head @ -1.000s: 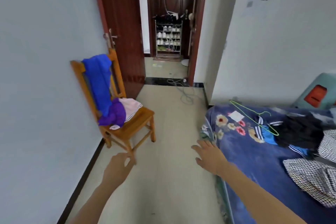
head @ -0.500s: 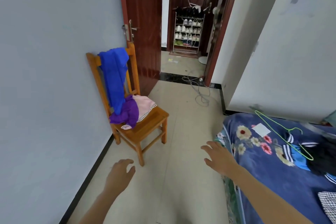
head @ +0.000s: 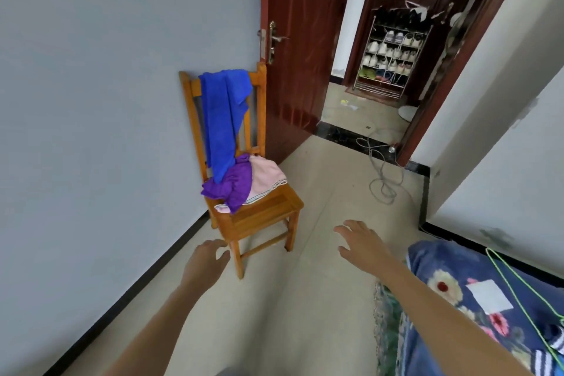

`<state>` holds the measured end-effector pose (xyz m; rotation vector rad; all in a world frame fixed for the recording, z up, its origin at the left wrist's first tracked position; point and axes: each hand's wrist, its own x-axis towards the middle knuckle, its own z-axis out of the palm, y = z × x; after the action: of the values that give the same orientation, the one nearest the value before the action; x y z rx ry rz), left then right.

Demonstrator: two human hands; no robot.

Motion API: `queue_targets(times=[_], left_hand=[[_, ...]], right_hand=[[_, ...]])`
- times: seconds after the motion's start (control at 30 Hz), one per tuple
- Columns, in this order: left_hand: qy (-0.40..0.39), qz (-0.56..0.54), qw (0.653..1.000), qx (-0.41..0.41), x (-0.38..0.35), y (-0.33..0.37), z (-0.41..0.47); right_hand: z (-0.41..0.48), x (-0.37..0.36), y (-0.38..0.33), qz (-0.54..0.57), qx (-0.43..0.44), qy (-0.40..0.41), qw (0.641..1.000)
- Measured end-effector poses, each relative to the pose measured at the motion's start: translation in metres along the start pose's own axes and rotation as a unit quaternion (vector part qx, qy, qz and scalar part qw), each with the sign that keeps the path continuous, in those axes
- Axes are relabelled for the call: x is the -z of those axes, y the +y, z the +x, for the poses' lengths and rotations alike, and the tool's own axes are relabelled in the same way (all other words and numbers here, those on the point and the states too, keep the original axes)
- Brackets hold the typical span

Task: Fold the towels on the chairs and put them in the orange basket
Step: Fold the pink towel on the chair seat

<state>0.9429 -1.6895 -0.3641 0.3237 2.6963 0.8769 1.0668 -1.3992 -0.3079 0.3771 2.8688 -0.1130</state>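
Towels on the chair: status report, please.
Left hand, right hand open, empty. Blue towel over chair back; purple towel, pink towel on seat. No obstacle before chair.

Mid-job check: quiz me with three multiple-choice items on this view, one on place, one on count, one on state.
1. The blue towel hangs: A over the chair back; B on the bed; C on the floor.
2. Towels on the chair: A one; B three; C five.
3. The left hand and right hand are: A gripping towels; B open, empty; C holding a hanger.
Key: 1 A, it drapes over the chair back. 2 B, blue, plus purple towel and pink towel on the seat. 3 B, fingers relaxed, nothing held.
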Motion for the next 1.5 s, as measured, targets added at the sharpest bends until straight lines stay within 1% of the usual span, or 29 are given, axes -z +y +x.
queue_targets(times=[0.1, 0.23, 0.37, 0.47, 0.53, 0.6, 0.7, 0.83, 0.9, 1.1, 1.2, 1.33, 1.5], left_hand=[[0.001, 0.009, 1.0, 0.028, -0.01, -0.002, 0.012], [0.019, 0.013, 0.997, 0.077, -0.009, -0.016, 0.035], [0.042, -0.001, 0.991, 0.123, -0.013, -0.019, 0.092], [0.041, -0.02, 0.988, 0.151, -0.023, 0.0, 0.146], [0.032, -0.037, 0.987, 0.152, -0.032, 0.021, 0.179], [0.009, -0.047, 0.99, 0.13, -0.04, 0.044, 0.213], [-0.001, -0.058, 0.993, 0.106, -0.049, 0.08, 0.257], [-0.014, -0.055, 0.992, 0.114, -0.074, 0.107, 0.291], [-0.017, -0.056, 0.989, 0.135, -0.085, 0.112, 0.305], [0.01, -0.05, 0.972, 0.227, -0.117, 0.133, 0.349], [0.028, -0.051, 0.964, 0.258, -0.126, 0.158, 0.373], [0.046, -0.042, 0.96, 0.272, -0.136, 0.178, 0.385], [0.017, -0.03, 0.946, 0.323, -0.159, 0.175, 0.377]], right_hand=[[0.034, -0.003, 0.005, 0.003, 0.027, -0.021, 0.999], [0.08, -0.006, 0.01, 0.016, 0.06, -0.027, 0.998], [0.142, 0.006, 0.027, 0.024, 0.083, -0.027, 0.996], [0.19, 0.021, 0.058, 0.024, 0.07, -0.03, 0.997], [0.219, 0.033, 0.082, 0.018, 0.055, -0.035, 0.998], [0.249, 0.044, 0.1, 0.02, 0.04, -0.027, 0.999], [0.29, 0.049, 0.118, 0.036, 0.036, -0.023, 0.998], [0.324, 0.027, 0.131, 0.036, 0.062, -0.081, 0.994], [0.348, 0.019, 0.141, 0.032, 0.074, -0.103, 0.991], [0.457, 0.026, 0.182, 0.044, 0.111, -0.117, 0.986], [0.506, 0.031, 0.198, 0.025, 0.142, -0.13, 0.981], [0.548, 0.022, 0.192, 0.015, 0.19, -0.167, 0.967], [0.567, -0.012, 0.161, 0.02, 0.245, -0.234, 0.941]])
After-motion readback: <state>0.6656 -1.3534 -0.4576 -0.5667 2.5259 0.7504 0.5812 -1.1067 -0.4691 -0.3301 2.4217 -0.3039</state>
